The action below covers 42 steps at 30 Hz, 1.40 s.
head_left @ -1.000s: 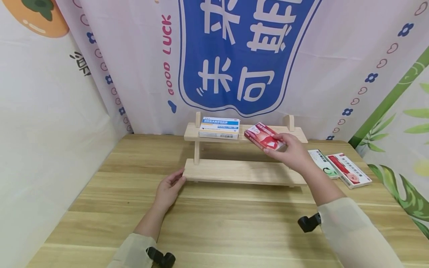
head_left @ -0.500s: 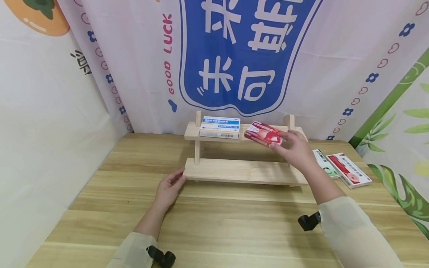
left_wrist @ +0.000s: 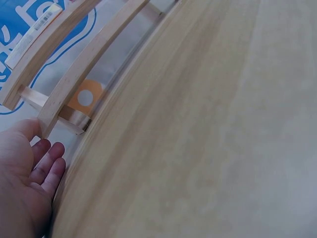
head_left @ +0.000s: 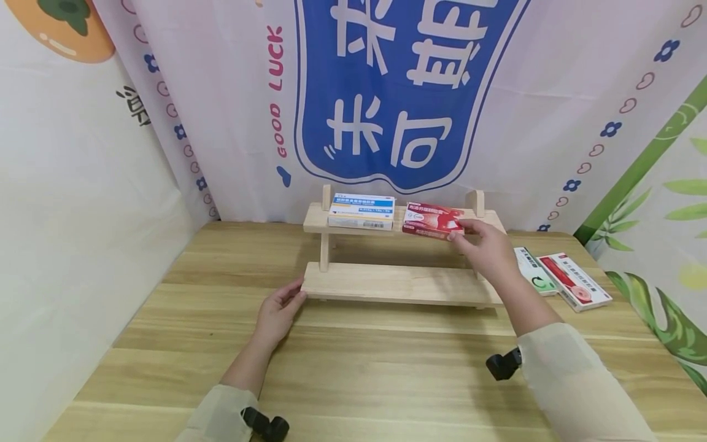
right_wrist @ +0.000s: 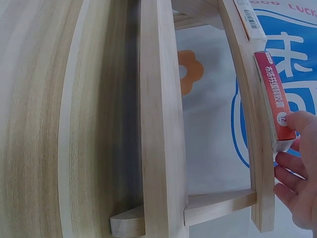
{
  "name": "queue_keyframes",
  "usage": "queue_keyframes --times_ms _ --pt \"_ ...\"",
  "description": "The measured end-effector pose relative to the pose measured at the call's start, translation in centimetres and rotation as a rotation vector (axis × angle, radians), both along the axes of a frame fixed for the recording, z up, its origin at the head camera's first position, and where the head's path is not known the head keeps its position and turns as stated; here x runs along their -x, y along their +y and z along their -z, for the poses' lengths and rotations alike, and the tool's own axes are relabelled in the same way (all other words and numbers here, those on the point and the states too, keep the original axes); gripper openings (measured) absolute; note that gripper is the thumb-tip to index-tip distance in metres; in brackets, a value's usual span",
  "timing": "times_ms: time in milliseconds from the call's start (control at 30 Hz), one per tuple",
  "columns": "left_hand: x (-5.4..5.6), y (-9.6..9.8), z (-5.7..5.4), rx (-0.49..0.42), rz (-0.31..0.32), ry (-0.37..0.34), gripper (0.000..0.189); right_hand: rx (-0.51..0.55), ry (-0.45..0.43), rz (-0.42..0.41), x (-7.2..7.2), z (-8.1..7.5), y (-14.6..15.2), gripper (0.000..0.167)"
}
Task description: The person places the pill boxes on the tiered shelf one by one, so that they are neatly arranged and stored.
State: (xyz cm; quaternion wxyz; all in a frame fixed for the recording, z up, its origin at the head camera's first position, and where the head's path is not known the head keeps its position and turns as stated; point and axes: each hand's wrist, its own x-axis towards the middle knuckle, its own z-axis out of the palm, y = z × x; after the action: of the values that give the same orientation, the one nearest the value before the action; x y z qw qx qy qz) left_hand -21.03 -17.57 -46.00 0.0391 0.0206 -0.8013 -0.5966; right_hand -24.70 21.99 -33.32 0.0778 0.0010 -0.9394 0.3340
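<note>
Head view: right hand [head_left: 489,250], fingers clamped on the ibuprofen box [head_left: 429,220], should square it along the two-tier wooden rack [head_left: 375,283]; left hand [head_left: 278,314] pinches its lower corner.

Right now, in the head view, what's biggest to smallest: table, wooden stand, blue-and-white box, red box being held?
Table
Wooden stand
Blue-and-white box and red box: too alike to rank, and fingers cover part of the red one.
</note>
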Motion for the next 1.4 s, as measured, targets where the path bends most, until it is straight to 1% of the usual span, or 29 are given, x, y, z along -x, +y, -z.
queue_keyframes --times_ms 200,467,733,900,1033,1100,1400 --pt "0.0 0.0 0.1 0.009 -0.007 0.007 0.038 -0.021 0.034 0.016 0.4 0.1 -0.1 0.054" --pt "0.0 0.0 0.2 0.01 -0.014 0.006 0.038 -0.001 0.019 0.046 0.9 0.0 -0.3 0.053" --pt "-0.3 0.0 -0.1 0.007 0.001 0.002 0.039 0.01 0.021 0.056 1.3 0.1 -0.2 0.052" --pt "-0.3 0.0 -0.1 0.006 0.012 0.003 0.04 0.02 0.026 0.055 1.3 0.2 -0.1 0.051" --pt "-0.3 0.0 0.0 0.003 0.011 0.008 0.04 0.046 0.026 0.045 1.1 0.2 0.3 0.057" --pt "-0.2 0.0 0.0 0.006 0.008 0.009 0.04 0.047 0.04 0.042 0.8 0.3 0.7 0.06" --pt "-0.1 0.0 0.0 0.015 -0.001 0.007 0.04 0.015 0.092 0.082 -0.8 1.0 3.4 0.063"
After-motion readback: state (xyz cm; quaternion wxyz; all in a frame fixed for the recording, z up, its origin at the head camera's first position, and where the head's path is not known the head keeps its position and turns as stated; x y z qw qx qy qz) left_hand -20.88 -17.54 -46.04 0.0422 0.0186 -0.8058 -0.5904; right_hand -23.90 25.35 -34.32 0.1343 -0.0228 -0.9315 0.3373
